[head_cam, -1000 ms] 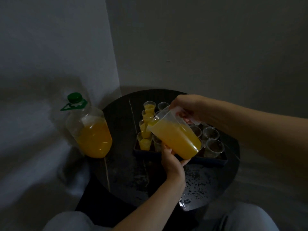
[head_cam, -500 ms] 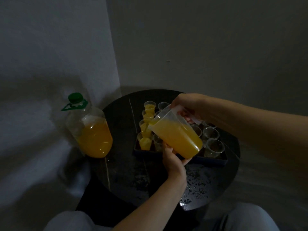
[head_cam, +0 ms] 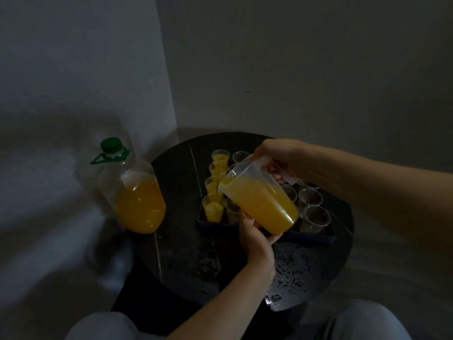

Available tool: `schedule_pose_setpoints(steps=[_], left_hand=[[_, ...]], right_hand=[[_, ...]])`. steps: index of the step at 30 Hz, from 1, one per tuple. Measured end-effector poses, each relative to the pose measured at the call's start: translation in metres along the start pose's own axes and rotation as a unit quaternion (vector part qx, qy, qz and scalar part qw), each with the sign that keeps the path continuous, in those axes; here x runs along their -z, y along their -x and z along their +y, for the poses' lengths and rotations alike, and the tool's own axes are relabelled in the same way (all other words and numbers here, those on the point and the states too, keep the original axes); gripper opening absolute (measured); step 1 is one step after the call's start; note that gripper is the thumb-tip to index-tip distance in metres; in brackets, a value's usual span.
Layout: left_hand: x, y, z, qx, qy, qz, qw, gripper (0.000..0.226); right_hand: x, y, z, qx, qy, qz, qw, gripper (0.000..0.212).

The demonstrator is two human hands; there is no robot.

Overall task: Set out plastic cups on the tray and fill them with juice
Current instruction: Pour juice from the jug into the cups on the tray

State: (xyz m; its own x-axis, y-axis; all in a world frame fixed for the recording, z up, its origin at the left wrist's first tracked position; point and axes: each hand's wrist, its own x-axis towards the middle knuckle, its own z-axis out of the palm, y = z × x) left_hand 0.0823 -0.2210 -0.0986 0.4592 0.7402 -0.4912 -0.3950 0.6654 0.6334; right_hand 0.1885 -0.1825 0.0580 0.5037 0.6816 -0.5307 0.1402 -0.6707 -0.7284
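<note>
Tipped a touch further than half a second ago: clear plastic jug (head_cam: 259, 202) of orange juice, long axis slanted, spout down over small tapered cups (head_cam: 214, 209) just beyond the left fingers, on the dark tray (head_cam: 315, 238). Right hand (head_cam: 277, 158) fingers (head_cam: 275, 177) wrapped round its handle; left hand (head_cam: 255, 239) fingers (head_cam: 273, 238) cupping its base, above the round counter (head_cam: 186, 253).

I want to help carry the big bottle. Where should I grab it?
On the bottle, probably the green loop under its cap, reached from above left, where it sticks out. The body is wide, round and half full, so support it underneath.
</note>
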Motion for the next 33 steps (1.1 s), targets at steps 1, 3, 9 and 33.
schedule_pose_setpoints(steps=[1, 3, 9, 33], left_hand=[[0.000, 0.000, 0.001, 0.001, 0.001, 0.000, 1.000, 0.039], [-0.001, 0.001, 0.002, 0.002, 0.002, 0.001, 1.000, 0.038], [0.001, 0.003, 0.005, -0.008, -0.004, -0.010, 1.000, 0.036], [-0.062, -0.027, 0.043, -0.061, -0.056, -0.084, 0.993, 0.038]], right_hand=[[0.001, -0.001, 0.000, -0.003, -0.002, 0.001, 1.000, 0.030], [0.002, -0.003, 0.000, -0.009, -0.008, 0.004, 1.000, 0.033], [0.005, 0.000, 0.005, 0.002, -0.056, 0.004, 0.998, 0.026], [0.079, -0.030, 0.018, 0.096, -0.142, 0.082, 0.982, 0.030]])
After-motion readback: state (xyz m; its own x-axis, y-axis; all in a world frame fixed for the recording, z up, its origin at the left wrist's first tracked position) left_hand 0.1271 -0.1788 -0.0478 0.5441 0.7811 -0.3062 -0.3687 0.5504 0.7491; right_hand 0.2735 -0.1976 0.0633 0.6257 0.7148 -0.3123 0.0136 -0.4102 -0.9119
